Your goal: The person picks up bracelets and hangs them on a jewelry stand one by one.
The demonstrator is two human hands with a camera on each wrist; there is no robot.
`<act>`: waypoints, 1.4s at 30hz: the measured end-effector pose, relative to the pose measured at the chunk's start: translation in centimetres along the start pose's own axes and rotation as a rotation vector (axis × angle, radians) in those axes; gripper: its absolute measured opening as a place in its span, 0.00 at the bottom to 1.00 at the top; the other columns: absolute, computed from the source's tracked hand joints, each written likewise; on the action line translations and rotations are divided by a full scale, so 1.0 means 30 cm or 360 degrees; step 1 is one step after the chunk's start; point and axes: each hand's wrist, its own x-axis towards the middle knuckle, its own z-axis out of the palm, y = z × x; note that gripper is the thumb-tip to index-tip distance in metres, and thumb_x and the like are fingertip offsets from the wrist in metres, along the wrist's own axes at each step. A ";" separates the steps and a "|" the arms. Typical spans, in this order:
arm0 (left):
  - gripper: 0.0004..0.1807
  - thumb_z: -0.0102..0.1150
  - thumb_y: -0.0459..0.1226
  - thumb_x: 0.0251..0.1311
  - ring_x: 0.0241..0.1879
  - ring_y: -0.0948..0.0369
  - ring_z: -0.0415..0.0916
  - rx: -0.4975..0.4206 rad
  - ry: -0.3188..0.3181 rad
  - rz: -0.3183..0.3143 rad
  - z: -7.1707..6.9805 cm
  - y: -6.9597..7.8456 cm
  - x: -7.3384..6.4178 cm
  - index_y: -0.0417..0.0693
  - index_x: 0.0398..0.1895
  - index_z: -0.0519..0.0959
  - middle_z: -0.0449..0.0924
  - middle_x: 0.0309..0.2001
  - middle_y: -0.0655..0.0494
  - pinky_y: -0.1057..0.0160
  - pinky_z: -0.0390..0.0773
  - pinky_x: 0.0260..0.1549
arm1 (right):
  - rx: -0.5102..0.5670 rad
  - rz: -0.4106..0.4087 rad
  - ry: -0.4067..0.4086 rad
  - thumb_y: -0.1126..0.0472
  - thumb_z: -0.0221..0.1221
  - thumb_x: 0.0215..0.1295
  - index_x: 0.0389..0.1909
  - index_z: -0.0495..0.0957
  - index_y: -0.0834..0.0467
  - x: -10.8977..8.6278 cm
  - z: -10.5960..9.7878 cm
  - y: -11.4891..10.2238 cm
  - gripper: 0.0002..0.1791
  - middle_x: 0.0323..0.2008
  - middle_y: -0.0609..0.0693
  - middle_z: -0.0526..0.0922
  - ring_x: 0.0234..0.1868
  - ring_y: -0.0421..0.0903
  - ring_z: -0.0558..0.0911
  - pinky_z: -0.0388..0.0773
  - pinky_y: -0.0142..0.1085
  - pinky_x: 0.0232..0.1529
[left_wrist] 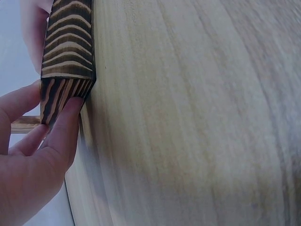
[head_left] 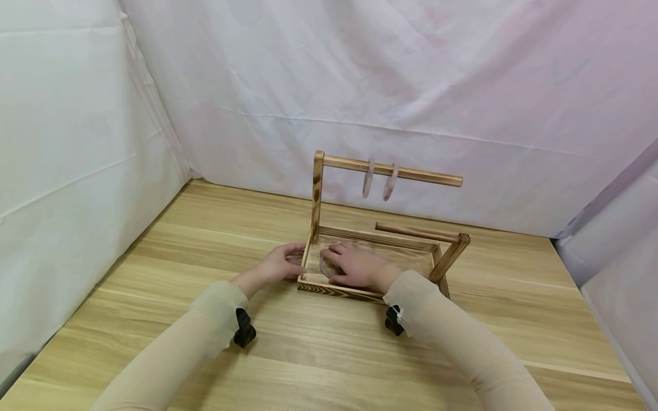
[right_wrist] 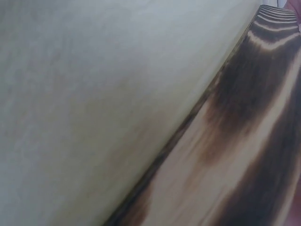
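Observation:
A burnt-wood bangle rack point(head_left: 329, 291) has a shallow tray with an upright and a bar at each end. My left hand point(head_left: 277, 264) grips its left end wall, fingertips at the rim and the striped end face point(left_wrist: 61, 96). Inside the tray, my right hand point(head_left: 360, 267) pinches a translucent greyish bangle point(head_left: 324, 267) that lies flat, thumb and fingers around its edge; much of it is hidden under the hand. Two pale pink bangles point(head_left: 368, 180) hang from the taller bar point(head_left: 437, 177). The right wrist view shows mostly the rack's front wall point(right_wrist: 225, 141).
The lower bar point(head_left: 416, 231) juts leftward over the tray from the right upright point(head_left: 451, 260). The rack stands on a wood-grain table point(head_left: 308, 354). Pale cloth point(head_left: 288, 74) hangs behind it and along both sides.

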 end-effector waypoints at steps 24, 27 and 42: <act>0.35 0.52 0.23 0.59 0.62 0.40 0.65 -0.0014 0.0010 0.0007 0.000 0.003 -0.006 0.30 0.69 0.52 0.58 0.66 0.31 0.56 0.79 0.52 | 0.0138 0.0010 0.0175 0.46 0.60 0.58 0.70 0.58 0.55 -0.040 -0.044 -0.015 0.41 0.64 0.57 0.66 0.59 0.51 0.72 0.75 0.44 0.56; 0.35 0.52 0.22 0.59 0.61 0.40 0.65 -0.0012 0.0009 0.0018 0.002 0.000 -0.003 0.29 0.69 0.52 0.58 0.66 0.31 0.57 0.79 0.52 | 0.0160 0.0020 0.0183 0.45 0.60 0.57 0.70 0.59 0.55 -0.049 -0.053 -0.015 0.41 0.64 0.57 0.65 0.60 0.51 0.72 0.74 0.44 0.58; 0.35 0.52 0.23 0.59 0.61 0.40 0.66 0.0004 0.0008 0.0021 0.001 -0.003 0.000 0.30 0.69 0.52 0.58 0.67 0.31 0.59 0.81 0.48 | 0.0258 0.0003 0.0255 0.46 0.62 0.57 0.68 0.60 0.59 -0.098 -0.081 -0.009 0.41 0.62 0.57 0.67 0.59 0.52 0.71 0.76 0.45 0.56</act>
